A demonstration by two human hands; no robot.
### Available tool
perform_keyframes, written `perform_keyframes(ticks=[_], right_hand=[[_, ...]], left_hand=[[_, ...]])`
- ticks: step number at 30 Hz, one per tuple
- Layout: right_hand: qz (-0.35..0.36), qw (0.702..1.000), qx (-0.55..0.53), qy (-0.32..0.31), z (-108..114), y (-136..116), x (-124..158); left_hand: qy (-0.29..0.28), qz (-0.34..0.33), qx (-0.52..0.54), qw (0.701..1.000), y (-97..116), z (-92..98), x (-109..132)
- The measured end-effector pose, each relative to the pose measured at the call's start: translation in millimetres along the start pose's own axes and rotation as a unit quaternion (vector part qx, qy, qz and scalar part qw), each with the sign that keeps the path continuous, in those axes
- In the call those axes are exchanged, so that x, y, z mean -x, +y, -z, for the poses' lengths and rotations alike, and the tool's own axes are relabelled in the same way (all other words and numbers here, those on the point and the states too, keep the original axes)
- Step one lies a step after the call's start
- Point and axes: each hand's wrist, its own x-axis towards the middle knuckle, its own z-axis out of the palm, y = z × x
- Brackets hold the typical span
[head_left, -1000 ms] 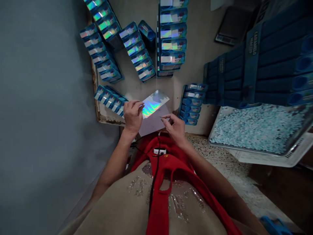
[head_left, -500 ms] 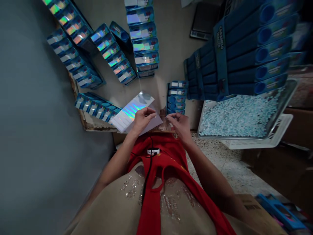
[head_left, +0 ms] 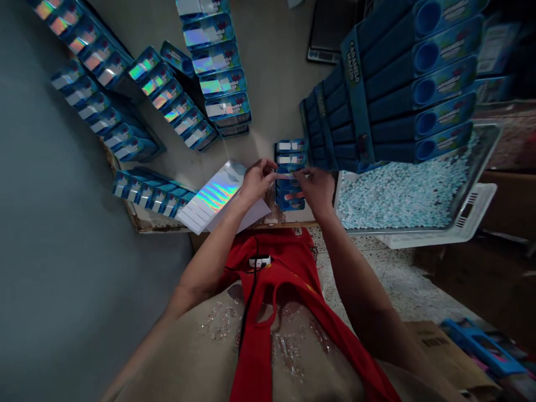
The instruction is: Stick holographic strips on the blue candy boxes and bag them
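Note:
Pinched between my two hands is a narrow, pale sticker strip, stretched level over a short row of blue boxes. My left hand has its fingertips closed on the strip's left end. At the right end, my right hand grips it between thumb and finger. The two farthest boxes in this row carry white labels on their ends; the nearer ones show blue ends. Partly under my left forearm lies a shiny sticker sheet with rainbow reflections, overlapping a plain white sheet.
Rows of labelled blue boxes fill the table's left and back. A tall stack of blue boxes rises at right, beside a tray of small pale-blue pieces. A dark scale sits behind. The table's worn front edge is near me.
Both hands have moved from beside the sticker sheet to above the short box row, carrying the strip. The camera view has shifted slightly, moving the table's contents leftward.

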Motion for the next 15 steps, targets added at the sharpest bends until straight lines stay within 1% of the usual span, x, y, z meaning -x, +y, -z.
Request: perform_keyframes(ticks=[3,8,12,15], right_hand=[[0.012,0.999,0.030,0.012,-2.5,1.1,-3.5],[0.024,0.999,0.024,0.025,-8.6,5.2,-8.5],[0.026,0.999,0.025,0.016,-12.9,6.9,-12.6],[0.019,1.000,0.003,0.004,-15.6,6.1,-14.8]], left_hand=[[0.009,0.012,0.008,1.000,1.0,1.4,-4.9],[0.001,0.041,0.036,0.999,3.7,5.9,-9.7],[0.001,0.060,0.073,0.996,0.4,4.8,-11.4],[0.020,0.083,0.104,0.991,-5.9,0.0,-14.7]])
